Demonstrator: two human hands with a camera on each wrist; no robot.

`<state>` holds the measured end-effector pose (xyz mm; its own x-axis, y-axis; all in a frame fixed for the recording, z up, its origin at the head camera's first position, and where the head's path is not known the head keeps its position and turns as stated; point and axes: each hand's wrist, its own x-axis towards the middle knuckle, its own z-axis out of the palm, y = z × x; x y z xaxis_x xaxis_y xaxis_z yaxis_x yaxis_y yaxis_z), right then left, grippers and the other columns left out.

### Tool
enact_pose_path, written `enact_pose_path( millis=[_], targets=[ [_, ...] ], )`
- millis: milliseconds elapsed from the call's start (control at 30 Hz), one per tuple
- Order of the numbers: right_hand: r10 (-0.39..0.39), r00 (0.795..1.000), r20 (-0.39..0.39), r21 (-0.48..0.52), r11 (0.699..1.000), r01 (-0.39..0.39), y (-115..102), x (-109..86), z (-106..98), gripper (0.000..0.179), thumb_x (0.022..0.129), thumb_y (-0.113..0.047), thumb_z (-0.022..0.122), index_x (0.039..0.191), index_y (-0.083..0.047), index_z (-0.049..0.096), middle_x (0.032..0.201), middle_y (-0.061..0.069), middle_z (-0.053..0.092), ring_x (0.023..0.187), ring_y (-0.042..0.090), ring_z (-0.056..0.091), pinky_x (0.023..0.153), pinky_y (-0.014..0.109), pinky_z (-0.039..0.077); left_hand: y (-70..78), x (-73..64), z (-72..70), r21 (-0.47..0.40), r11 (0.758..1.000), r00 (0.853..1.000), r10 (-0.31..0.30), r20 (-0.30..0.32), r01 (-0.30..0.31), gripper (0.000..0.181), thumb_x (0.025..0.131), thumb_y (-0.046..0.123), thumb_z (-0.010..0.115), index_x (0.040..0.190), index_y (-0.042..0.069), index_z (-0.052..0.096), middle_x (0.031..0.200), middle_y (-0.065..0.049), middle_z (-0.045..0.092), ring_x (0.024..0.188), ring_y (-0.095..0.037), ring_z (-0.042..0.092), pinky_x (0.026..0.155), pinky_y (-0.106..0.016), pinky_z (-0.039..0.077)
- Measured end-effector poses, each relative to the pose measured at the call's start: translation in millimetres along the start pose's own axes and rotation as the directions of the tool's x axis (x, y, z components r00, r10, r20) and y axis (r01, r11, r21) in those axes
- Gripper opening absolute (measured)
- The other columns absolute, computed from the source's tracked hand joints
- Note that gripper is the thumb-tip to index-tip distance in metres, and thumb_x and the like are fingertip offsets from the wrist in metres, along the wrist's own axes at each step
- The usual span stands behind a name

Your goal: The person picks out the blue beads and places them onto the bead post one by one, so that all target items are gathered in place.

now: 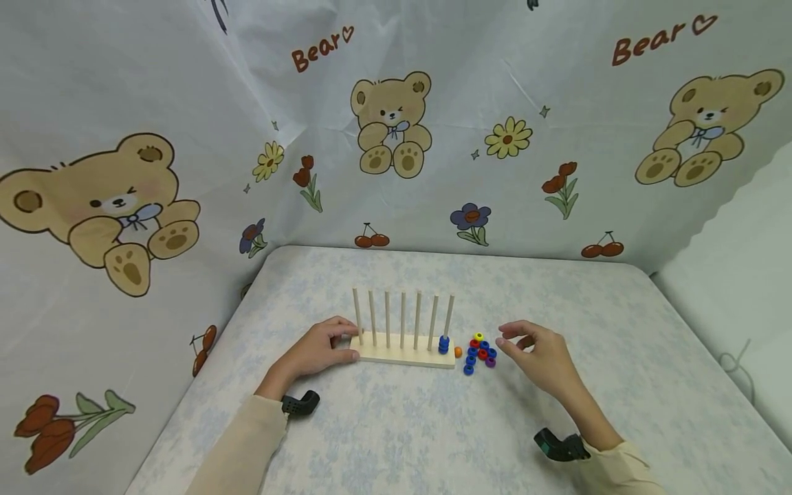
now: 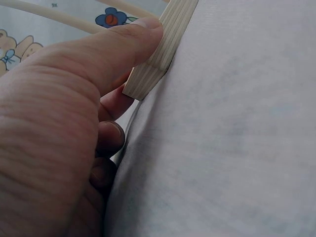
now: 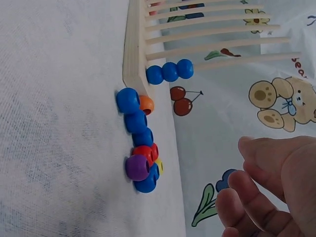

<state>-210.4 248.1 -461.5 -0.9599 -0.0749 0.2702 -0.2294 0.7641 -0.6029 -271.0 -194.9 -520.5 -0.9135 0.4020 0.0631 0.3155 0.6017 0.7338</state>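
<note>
A wooden peg board (image 1: 405, 352) with several upright rods stands mid-table. Its rightmost rod carries three blue beads (image 3: 170, 72); the other rods are bare. My left hand (image 1: 322, 349) holds the board's left end, thumb along the near side and fingers at the end and behind, as the left wrist view shows (image 2: 59, 98). To the right of the board lie loose beads: an orange bead (image 1: 458, 352) close to its end, several blue, some red, a yellow bead (image 1: 479, 337) and a purple bead (image 3: 138, 168). Just right of them hovers my right hand (image 1: 540, 359), thumb and fingertips apart, holding nothing.
The table (image 1: 396, 433) has a pale blue-patterned cover. Behind it and along the left hangs a white curtain (image 1: 445, 82) printed with bears and flowers. A dark wrist camera (image 1: 559, 445) sits on each forearm. A thin cord (image 1: 739, 364) hangs at the right.
</note>
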Motion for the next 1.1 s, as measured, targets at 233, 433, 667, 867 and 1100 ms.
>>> enact_pose_path(
  millis=[233, 433, 667, 867, 1100],
  targets=[
    [0.030, 0.999, 0.034, -0.012, 0.999, -0.030, 9.3, -2.4, 6.5, 0.029, 0.092, -0.027, 0.075, 0.114, -0.009, 0.072, 0.102, 0.008, 0.074, 0.081, 0.017, 0.063, 0.056, 0.024, 0.048, -0.9, -0.1, 0.7, -0.006, 1.000, 1.000, 0.013, 0.005, -0.012, 0.046, 0.081, 0.050, 0.081, 0.123, 0.036, 0.068, 0.120, 0.019, 0.060, 0.085, -0.014, 0.053, 0.074, -0.028, 0.047],
    [0.076, 0.995, 0.058, 0.001, 0.997, -0.077, 18.1, -0.1, 12.6, 0.028, 0.092, -0.027, 0.075, 0.115, -0.011, 0.073, 0.103, 0.007, 0.074, 0.083, 0.020, 0.063, 0.058, 0.024, 0.049, -1.7, 0.7, 0.7, -0.006, 1.000, 1.000, 0.021, 0.009, -0.021, 0.047, 0.081, 0.051, 0.081, 0.123, 0.036, 0.068, 0.121, 0.018, 0.060, 0.086, -0.014, 0.052, 0.074, -0.028, 0.046],
    [0.097, 0.992, 0.086, 0.004, 0.995, -0.098, 22.8, 0.0, 17.4, 0.026, 0.093, -0.025, 0.073, 0.114, -0.010, 0.073, 0.102, 0.007, 0.074, 0.083, 0.018, 0.064, 0.060, 0.025, 0.049, -1.6, 0.1, 1.5, -0.010, 1.000, 1.000, 0.011, 0.009, -0.011, 0.047, 0.080, 0.051, 0.081, 0.123, 0.037, 0.068, 0.121, 0.018, 0.060, 0.086, -0.015, 0.052, 0.074, -0.028, 0.046],
    [0.108, 0.988, 0.110, 0.021, 0.994, -0.111, 25.8, 0.7, 20.2, 0.024, 0.093, -0.024, 0.073, 0.113, -0.012, 0.073, 0.101, 0.006, 0.074, 0.082, 0.016, 0.064, 0.060, 0.024, 0.049, -0.8, -0.3, 1.7, -0.005, 1.000, 1.000, 0.009, 0.004, -0.009, 0.046, 0.080, 0.051, 0.081, 0.122, 0.038, 0.068, 0.120, 0.019, 0.060, 0.086, -0.015, 0.052, 0.074, -0.028, 0.046],
    [0.119, 0.982, 0.150, 0.012, 0.992, -0.123, 32.3, 1.2, 24.1, 0.023, 0.093, -0.025, 0.072, 0.112, -0.013, 0.073, 0.100, 0.003, 0.073, 0.081, 0.012, 0.064, 0.062, 0.024, 0.050, 0.6, -0.2, 1.0, -0.007, 1.000, 1.000, 0.014, 0.006, -0.014, 0.046, 0.081, 0.050, 0.082, 0.123, 0.035, 0.069, 0.121, 0.018, 0.060, 0.086, -0.015, 0.053, 0.074, -0.028, 0.046]
  ],
)
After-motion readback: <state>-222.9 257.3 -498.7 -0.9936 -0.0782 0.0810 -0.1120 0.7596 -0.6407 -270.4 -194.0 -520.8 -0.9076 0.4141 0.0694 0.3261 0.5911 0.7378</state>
